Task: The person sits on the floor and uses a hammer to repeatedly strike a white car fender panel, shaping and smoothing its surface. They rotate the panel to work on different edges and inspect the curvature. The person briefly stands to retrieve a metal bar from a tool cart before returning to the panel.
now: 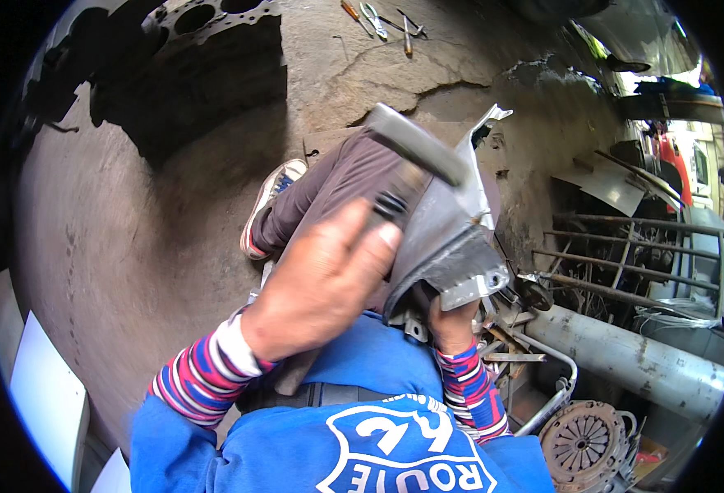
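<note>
My left hand (317, 283) is closed around the handle of a hammer (415, 146), slightly smeared by motion. The hammer's grey head is over the upper part of a bent grey sheet-metal part (444, 218); whether they touch I cannot tell. That part rests across my lap, with a jagged, folded upper edge and a flange with a hole at its lower right. From below, my right hand (452, 324) grips the part near this flange, its fingers mostly hidden behind the metal.
Pliers (372, 20), a screwdriver (355, 16) and other hand tools lie on the cracked concrete floor ahead. An engine block (197, 90) stands at the far left. To the right are a rusty metal rack (625, 255), a grey cylinder (633, 353) and a clutch pressure plate (583, 444).
</note>
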The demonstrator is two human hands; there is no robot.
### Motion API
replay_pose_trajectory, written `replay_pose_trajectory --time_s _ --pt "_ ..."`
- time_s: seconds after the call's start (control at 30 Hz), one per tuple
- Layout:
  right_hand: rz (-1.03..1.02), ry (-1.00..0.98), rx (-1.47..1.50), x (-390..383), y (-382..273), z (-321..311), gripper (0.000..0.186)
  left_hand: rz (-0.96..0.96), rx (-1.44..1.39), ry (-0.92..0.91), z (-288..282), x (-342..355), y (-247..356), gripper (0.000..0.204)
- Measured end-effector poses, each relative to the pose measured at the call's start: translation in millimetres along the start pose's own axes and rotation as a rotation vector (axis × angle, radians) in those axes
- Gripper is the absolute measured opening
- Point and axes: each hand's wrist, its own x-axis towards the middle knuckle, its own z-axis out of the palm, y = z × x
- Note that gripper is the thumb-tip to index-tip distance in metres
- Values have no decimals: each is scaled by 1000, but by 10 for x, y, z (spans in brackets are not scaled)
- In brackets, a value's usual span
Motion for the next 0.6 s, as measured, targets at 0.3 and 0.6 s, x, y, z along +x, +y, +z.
replay_pose_trajectory --time_s 0.3,0.6 --pt "-4 11 -51 -71 138 -25 47 154 214 -30 -19 39 -9 30" --pt "-30 61 -216 -117 182 -58 42 -26 -306 184 -163 109 -48 27"
